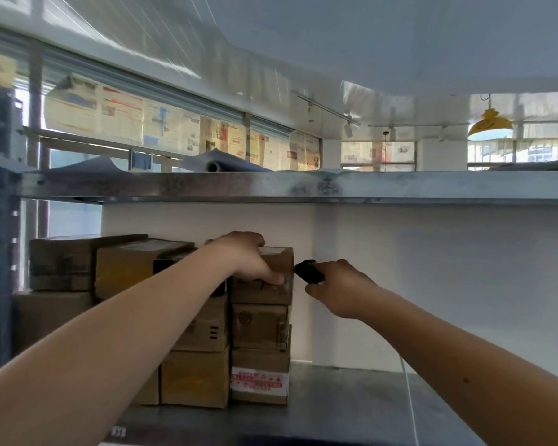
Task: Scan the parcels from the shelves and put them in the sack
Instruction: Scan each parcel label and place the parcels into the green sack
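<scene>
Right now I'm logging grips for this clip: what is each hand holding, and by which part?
The left hand grips the top cardboard box over its top front edge. The right hand holds a black scanner by its rear end.

Brown cardboard parcels (194,320) sit stacked on the left of the metal shelf (351,400). The top parcel (273,284) of the rightmost column is upright; the bottom parcel (260,378) has a red-and-white label.

Brown cardboard parcels (261,278), black scanner (308,272), grey metal shelf (351,410), yellow lamp (489,123).
</scene>
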A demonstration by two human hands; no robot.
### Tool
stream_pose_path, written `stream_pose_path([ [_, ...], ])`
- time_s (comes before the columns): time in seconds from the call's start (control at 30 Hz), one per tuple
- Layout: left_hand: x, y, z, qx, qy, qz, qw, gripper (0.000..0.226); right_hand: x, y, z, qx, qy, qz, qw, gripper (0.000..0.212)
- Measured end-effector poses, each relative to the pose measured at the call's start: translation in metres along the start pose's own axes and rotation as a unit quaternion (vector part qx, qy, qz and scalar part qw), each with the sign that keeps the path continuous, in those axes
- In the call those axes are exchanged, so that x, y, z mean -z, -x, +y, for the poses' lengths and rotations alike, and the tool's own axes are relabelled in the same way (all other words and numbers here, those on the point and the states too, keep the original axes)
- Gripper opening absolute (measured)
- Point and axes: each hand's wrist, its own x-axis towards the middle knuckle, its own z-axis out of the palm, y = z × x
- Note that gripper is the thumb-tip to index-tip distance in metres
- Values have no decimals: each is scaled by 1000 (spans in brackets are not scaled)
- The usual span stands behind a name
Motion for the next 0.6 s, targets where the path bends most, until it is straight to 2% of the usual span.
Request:
stream_pose_path([
  [0.27, -6, 3, 14, -55, 73, 119, 989, 120, 12, 18, 20, -17, -69, 35, 997, 40],
  [0.37, -14, 5, 29, -117, 125, 179, 969, 93, 18, 33, 31, -34, -80, 55, 995, 37],
  [0.43, -22, 5, 41, -146, 185, 186, 954, 82, 21, 45, 41, -52, -79, 65, 993, 36],
  [0.53, -45, 5, 60, -172, 273, 164, 932, 89, 28, 70, 58, -78, -65, 68, 992, 31],
  [0.6, -65, 4, 76, -185, 348, 139, 908, 79, 30, 91, 71, -86, -55, 64, 993, 35],
])
